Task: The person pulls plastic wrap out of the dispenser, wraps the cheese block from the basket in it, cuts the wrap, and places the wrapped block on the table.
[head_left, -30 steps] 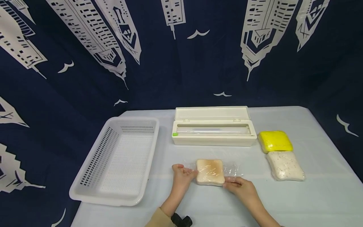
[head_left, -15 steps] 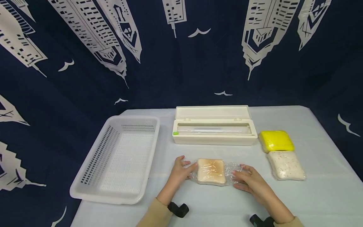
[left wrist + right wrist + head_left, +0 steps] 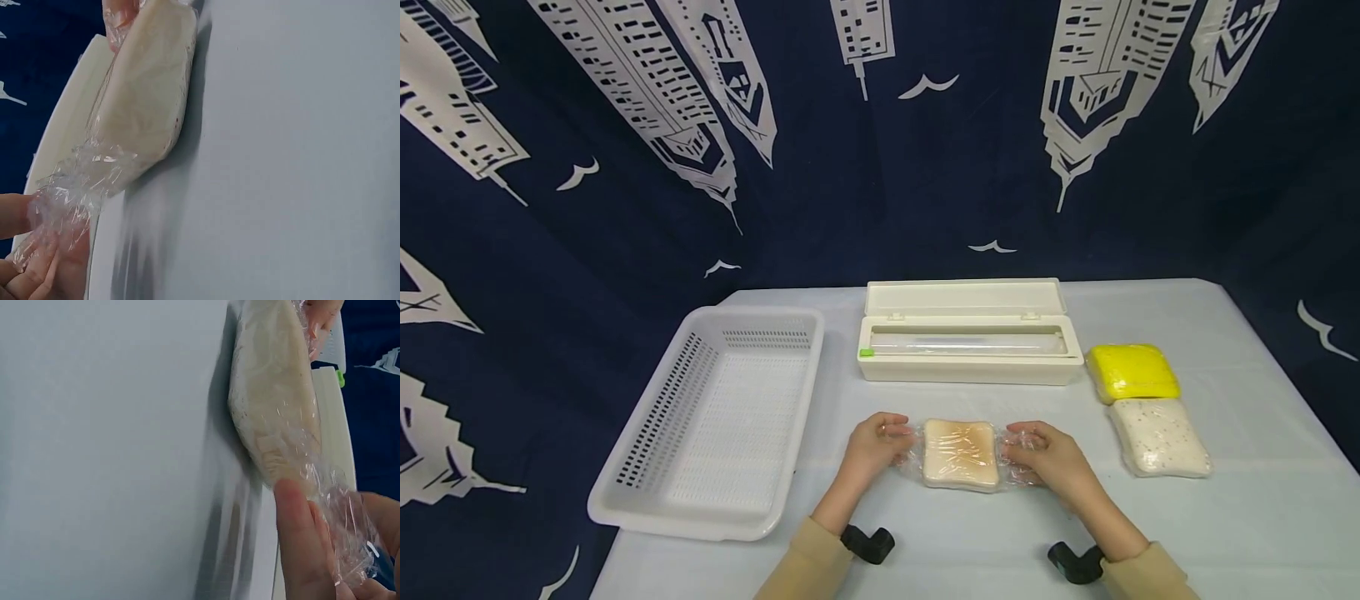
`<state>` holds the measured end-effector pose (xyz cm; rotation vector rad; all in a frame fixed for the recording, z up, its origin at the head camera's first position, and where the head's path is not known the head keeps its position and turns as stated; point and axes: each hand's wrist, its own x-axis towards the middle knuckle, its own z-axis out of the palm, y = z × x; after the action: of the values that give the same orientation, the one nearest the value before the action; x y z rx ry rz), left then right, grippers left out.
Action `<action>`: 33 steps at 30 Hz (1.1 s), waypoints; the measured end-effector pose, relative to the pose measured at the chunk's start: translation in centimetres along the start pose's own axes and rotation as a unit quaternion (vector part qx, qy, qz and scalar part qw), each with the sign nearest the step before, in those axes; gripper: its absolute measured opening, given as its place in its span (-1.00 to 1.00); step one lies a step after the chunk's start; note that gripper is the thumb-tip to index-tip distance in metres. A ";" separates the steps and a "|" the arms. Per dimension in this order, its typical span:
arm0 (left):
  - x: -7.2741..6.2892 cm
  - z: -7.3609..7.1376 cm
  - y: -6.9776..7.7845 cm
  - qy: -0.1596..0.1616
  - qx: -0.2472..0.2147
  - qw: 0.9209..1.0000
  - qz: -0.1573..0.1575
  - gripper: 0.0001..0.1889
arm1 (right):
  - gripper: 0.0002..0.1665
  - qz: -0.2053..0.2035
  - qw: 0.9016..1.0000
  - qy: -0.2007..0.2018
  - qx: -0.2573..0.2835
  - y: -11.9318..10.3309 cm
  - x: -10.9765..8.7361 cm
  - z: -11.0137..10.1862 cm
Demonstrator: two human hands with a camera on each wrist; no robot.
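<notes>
A slice of bread point(image 3: 961, 454) with a toasted-looking top lies in front of me, wrapped in clear plastic wrap point(image 3: 81, 175). Loose wrap sticks out at both sides of it. My left hand point(image 3: 880, 444) pinches the left end of the wrap between thumb and fingers. On the other side, my right hand point(image 3: 1051, 460) holds the gathered right end, and the film point(image 3: 347, 531) shows crumpled among its fingers in the right wrist view. Both wrist views show the bread's pale side, close to the table surface.
Behind the bread stands a cream wrap dispenser point(image 3: 970, 370), lid raised, with a clear roll inside. A white perforated basket point(image 3: 795, 425) is at the left. On the right lie a yellow wrapped block point(image 3: 1132, 372) and a speckled white wrapped one point(image 3: 1161, 438). A dark patterned curtain point(image 3: 880, 183) hangs behind.
My right hand has left the bread's near right corner, moved outward and taken hold of the wrap's right end. My left hand has shifted slightly left from the bread's edge onto the left end.
</notes>
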<state>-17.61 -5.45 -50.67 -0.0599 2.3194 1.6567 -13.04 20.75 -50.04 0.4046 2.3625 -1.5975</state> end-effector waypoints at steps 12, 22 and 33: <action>-0.3 0.2 0.3 0.068 0.107 0.989 0.083 -0.97 | -0.60 -0.027 0.996 0.066 -0.061 -0.6 -0.5 0.6; -0.5 1.5 1.5 0.059 0.107 0.987 0.102 -0.97 | -0.62 -0.043 0.993 0.077 -0.077 -1.6 -0.7 1.2; -1.5 2.7 1.7 0.050 0.132 0.978 0.152 -0.91 | -0.67 -0.097 0.980 0.097 -0.144 -2.1 -1.2 1.8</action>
<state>-15.97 -2.56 -49.53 0.2866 2.7159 1.4827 -12.58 18.21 -48.44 0.2873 2.8060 -1.3100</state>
